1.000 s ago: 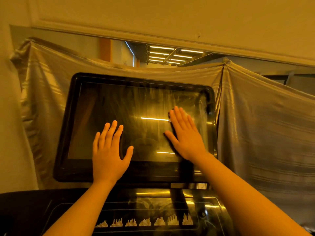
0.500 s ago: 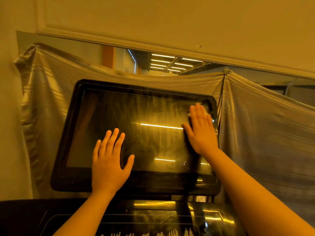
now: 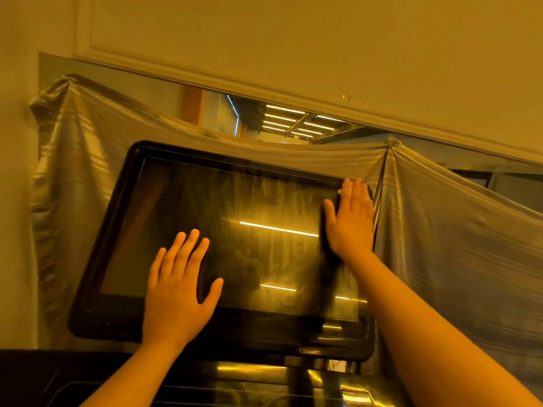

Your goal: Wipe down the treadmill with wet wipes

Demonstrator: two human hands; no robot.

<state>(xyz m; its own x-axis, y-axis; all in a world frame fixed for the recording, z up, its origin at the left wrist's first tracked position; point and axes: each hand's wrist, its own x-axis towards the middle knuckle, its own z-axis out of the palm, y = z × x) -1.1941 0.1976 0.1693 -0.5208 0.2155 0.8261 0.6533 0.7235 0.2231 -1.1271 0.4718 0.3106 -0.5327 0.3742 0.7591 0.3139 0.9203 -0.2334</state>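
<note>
The treadmill's dark screen [image 3: 223,230] fills the middle of the head view, framed in black and streaked with wet smears. My right hand [image 3: 351,221] lies flat with straight fingers at the screen's upper right corner, pressing a wet wipe [image 3: 340,191] against the glass; only a small white edge of the wipe shows beside my fingers. My left hand [image 3: 179,289] rests flat on the lower left-middle of the screen, fingers spread, holding nothing.
A grey plastic sheet [image 3: 440,245] hangs behind and to both sides of the screen. The glossy black console [image 3: 249,383] sits below the screen. A pale wall [image 3: 293,39] with moulding rises above.
My right hand has slid with the wipe from the screen's centre-right up to its upper right corner. My left hand has stayed in place on the glass.
</note>
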